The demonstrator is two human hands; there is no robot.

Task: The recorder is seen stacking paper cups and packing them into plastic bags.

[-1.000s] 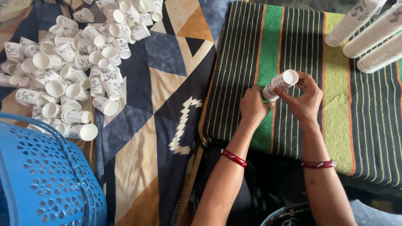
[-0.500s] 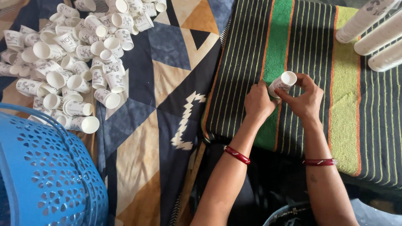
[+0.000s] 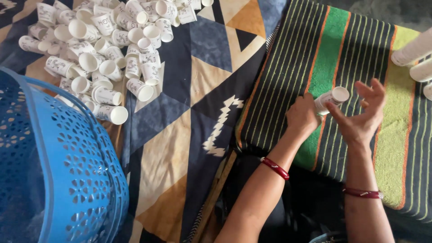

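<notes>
Left hand (image 3: 302, 116) grip grasping paper cup (image 3: 331, 99), right hand (image 3: 362, 118) released alongside; cup heap (image 3: 101, 49), blue basket (image 3: 54, 166) well apart.

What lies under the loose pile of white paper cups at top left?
The pile of paper cups rests on a patterned cloth in navy, tan and orange. What the cloth looks like directly beneath them is hidden.

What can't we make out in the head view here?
- Left hand fingertips: hidden behind the hand and the paper cups, so the grip is unclear.
- How many cups it holds: too small to count.
- Cup stacks at right: cut off by the frame edge.
- Blue basket: cut off at left and bottom, inside unseen.
</notes>
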